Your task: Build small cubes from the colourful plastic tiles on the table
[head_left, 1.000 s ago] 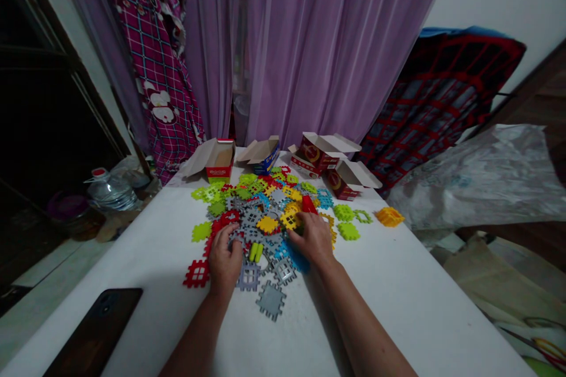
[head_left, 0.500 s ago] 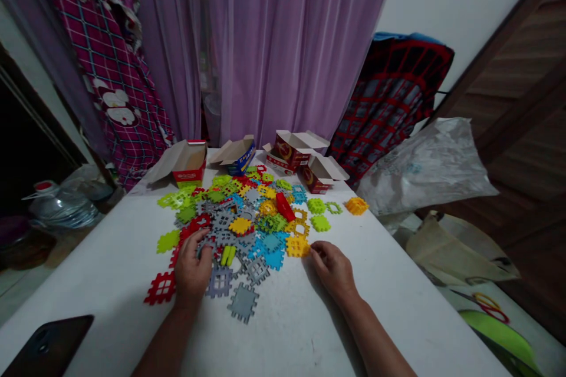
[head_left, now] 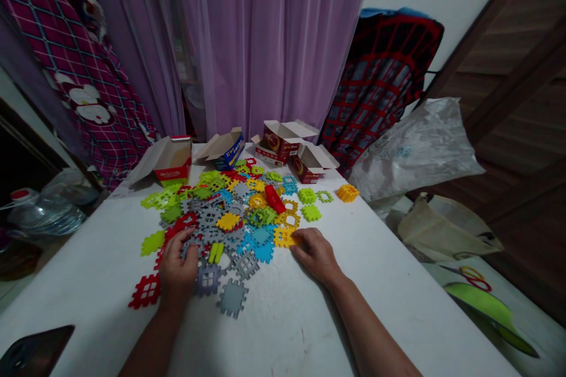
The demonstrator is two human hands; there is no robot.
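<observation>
A pile of plastic interlocking building tiles in grey, red, blue, green and yellow covers the table's middle. My left hand rests at the pile's left side, thumb and fingers apart and loosely bent, over red and grey tiles. Just left of it lies a red window tile. At the pile's right edge, my right hand has its thumb and fingers closed on the right edge of a yellow window tile, which lies flat. Blue tiles are beside that one. A plain grey tile sits nearest me.
Opened cardboard boxes stand along the back: a red one, a blue one and maroon ones. Green tiles and a yellow stack lie at the right. A phone is at the table's near left.
My right hand's fingers have moved onto the yellow tile's right edge. My left hand stays at the pile's left. The whole view has shifted, with everything appearing further left.
</observation>
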